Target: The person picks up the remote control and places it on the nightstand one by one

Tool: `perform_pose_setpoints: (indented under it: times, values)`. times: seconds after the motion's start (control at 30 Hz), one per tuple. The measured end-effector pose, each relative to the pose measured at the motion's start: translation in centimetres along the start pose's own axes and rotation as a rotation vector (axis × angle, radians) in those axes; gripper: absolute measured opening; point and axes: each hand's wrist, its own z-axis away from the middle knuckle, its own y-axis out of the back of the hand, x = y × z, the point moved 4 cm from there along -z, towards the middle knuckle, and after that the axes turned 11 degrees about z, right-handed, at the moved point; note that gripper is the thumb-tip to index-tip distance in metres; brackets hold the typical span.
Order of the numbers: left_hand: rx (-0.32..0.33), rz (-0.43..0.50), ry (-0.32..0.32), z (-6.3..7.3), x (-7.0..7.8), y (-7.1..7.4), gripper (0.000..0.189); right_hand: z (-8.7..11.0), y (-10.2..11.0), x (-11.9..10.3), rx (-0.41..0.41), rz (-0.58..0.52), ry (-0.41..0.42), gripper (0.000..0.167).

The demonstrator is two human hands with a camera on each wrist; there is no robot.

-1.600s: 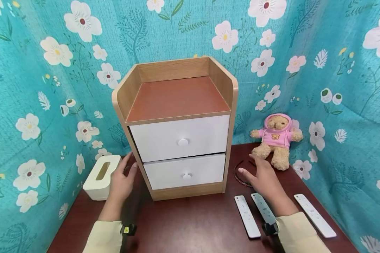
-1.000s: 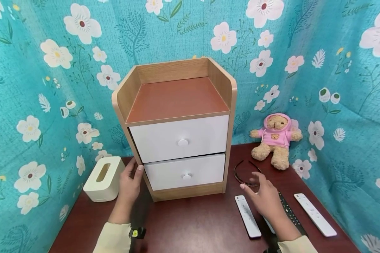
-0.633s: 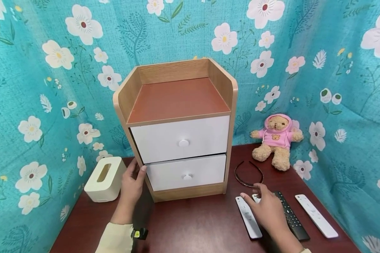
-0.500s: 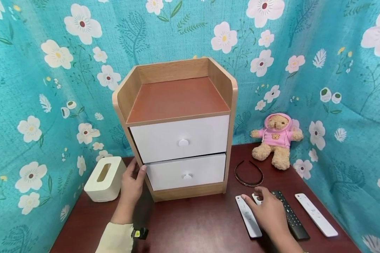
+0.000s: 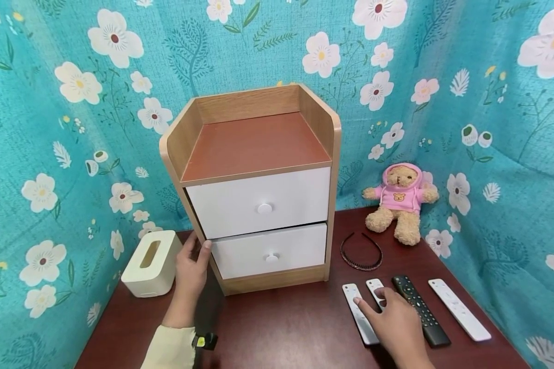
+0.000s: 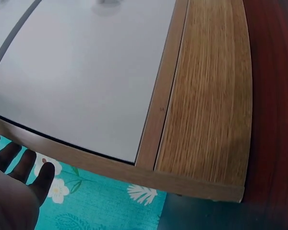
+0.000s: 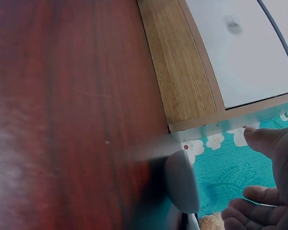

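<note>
At the left side of a wooden two-drawer cabinet (image 5: 258, 143), my left hand (image 5: 191, 269) stands with fingers spread and the thumb by the front edge. Whether it presses the wood I cannot tell. My right hand (image 5: 394, 320) hovers over the remotes with thumb and fingers apart. Beneath its thumb lies a white remote control (image 5: 360, 313). A second white remote control (image 5: 374, 287) shows only its top end, the rest hidden by the hand. To the right lies a black remote control (image 5: 424, 313). In the right wrist view nothing sits between the right hand's (image 7: 283, 163) fingers.
Another white remote control (image 5: 459, 310) lies at the far right. A headband (image 5: 369, 267) and a teddy bear (image 5: 400, 200) in a pink hoodie are behind. A cream tissue box (image 5: 150, 279) stands left of the cabinet. Flowered cloth (image 5: 120, 128) hangs around the table.
My right hand has come back from near the bear and headband, down over the remotes, uncovering the black one. My left hand has shifted right, up to the cabinet's side.
</note>
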Motion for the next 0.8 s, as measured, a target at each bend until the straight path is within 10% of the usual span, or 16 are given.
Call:
perform_pose_setpoints:
  times: [0.8]
  values:
    - [0.083, 0.076, 0.031, -0.2, -0.2, 0.0, 0.043, 1.2, -1.8, -0.1, -0.181, 0.173, 0.069, 0.066]
